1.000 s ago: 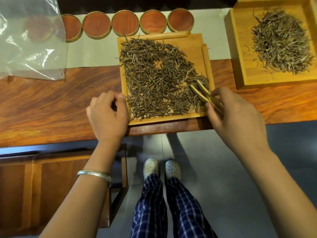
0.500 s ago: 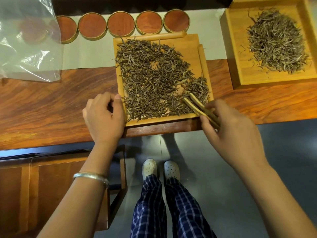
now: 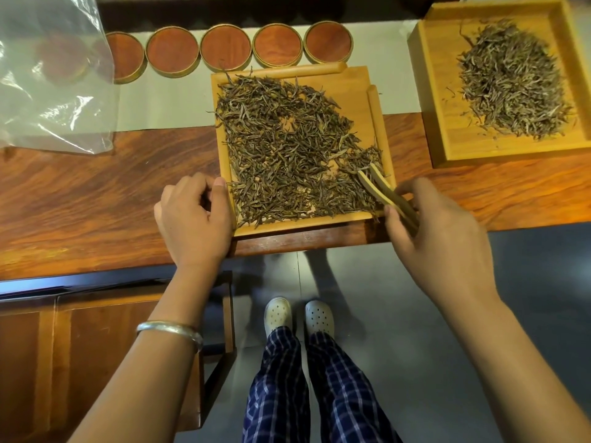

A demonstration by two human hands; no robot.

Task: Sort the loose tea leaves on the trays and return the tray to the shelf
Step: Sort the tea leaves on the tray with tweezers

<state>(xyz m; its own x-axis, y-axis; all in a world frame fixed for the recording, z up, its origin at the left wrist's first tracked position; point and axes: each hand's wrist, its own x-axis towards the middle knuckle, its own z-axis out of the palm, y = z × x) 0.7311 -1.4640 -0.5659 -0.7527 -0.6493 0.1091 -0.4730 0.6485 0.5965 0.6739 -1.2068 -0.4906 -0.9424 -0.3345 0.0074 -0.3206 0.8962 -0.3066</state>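
A light wooden tray (image 3: pixel 353 81) lies at the table's near edge, covered with dark loose tea leaves (image 3: pixel 287 145). My left hand (image 3: pixel 195 219) has its fingers curled and its thumb against the tray's near-left rim. My right hand (image 3: pixel 444 231) grips wooden tweezers (image 3: pixel 382 190), whose tips rest in the leaves at the tray's near-right corner. A second, deeper tray (image 3: pixel 447 145) with a paler leaf pile (image 3: pixel 511 81) sits at the far right.
Several round wooden-lidded tins (image 3: pixel 225 47) line up behind the near tray on a pale runner (image 3: pixel 160 107). A clear plastic bag (image 3: pixel 48 78) lies at the far left. Below the table edge are a wooden bench (image 3: pixel 96 346), grey floor and my feet.
The tweezers slid down toward the tray's near-right corner, drawing some leaves with them. My left hand stayed at the tray's rim.
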